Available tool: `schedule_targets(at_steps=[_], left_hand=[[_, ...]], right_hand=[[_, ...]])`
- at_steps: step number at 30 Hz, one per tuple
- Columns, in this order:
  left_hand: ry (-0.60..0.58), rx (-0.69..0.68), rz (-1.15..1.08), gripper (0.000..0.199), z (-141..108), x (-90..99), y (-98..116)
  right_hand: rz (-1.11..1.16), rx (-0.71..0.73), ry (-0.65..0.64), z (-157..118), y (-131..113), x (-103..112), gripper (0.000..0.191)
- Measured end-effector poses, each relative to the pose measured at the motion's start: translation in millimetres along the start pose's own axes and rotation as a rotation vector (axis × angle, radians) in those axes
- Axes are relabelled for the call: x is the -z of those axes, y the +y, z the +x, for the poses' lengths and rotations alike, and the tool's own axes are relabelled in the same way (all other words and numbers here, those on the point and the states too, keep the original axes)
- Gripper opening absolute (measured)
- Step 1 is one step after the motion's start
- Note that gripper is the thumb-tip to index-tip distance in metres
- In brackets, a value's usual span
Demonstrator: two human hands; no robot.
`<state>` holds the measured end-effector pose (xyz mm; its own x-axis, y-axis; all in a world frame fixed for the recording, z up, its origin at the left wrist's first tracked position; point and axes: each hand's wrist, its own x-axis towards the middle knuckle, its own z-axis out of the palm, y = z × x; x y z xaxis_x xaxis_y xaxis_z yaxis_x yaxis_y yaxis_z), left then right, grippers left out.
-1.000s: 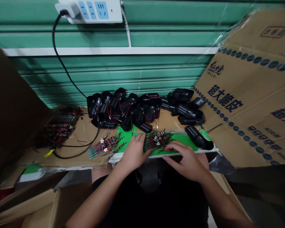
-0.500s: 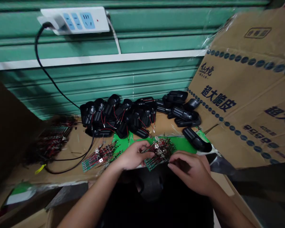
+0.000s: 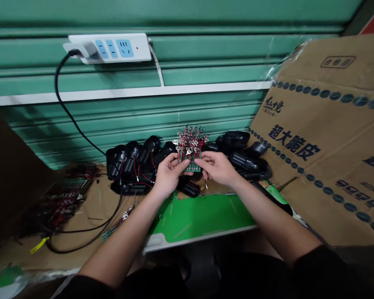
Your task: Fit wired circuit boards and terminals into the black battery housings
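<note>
The likeliest trouble seemed to be a slip: if either thumb eased off, the flat green circuit-board panel with red and black wires and silvery connectors [image 3: 191,151] could tilt and drop. Uneven pressure from the two sides might also flex it, and its loose wire ends, fanned out above the grip, could tangle or snag if brought against the glossy black plastic housings [image 3: 134,160] clustered behind and to either side of it. The left forearm, passing close over a second wired green board bundle [image 3: 115,228], might nudge that out of place.

The panel lay directly between the hands, its lower edge at the thumbs. The person's left hand [image 3: 167,176] was clamped on its left side and the right hand [image 3: 216,166] on its right, both thumbs pressed to the near face; the fingers behind were partly hidden. Below and nearer than the grip spread a bright green work surface [image 3: 202,214].
</note>
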<state>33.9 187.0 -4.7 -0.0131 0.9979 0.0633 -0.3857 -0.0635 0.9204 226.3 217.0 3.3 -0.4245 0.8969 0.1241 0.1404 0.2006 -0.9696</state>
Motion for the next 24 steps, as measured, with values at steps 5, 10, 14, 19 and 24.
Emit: schedule_targets(at_steps=[5,10,14,19,24], left_hand=[[0.085,-0.009,-0.018,0.079,4.4,12.7,-8.6],[0.145,0.032,0.016,0.079,-3.2,16.6,-18.8],[0.187,-0.010,0.057,0.071,-11.1,15.7,-28.1],[0.233,-0.086,0.117,0.071,-15.7,11.4,-34.6],[0.313,-0.159,0.030,0.071,-10.6,14.3,-25.6]], right_hand=[[0.006,-0.022,0.020,29.6,1.5,-13.4,0.072],[-0.017,-0.027,0.095,21.3,17.3,-28.9,0.056],[-0.050,-0.008,0.168,15.1,27.0,-36.8,0.052],[-0.089,0.046,0.257,10.1,28.6,-39.6,0.050],[-0.048,0.085,0.268,8.7,27.9,-36.7,0.051]])
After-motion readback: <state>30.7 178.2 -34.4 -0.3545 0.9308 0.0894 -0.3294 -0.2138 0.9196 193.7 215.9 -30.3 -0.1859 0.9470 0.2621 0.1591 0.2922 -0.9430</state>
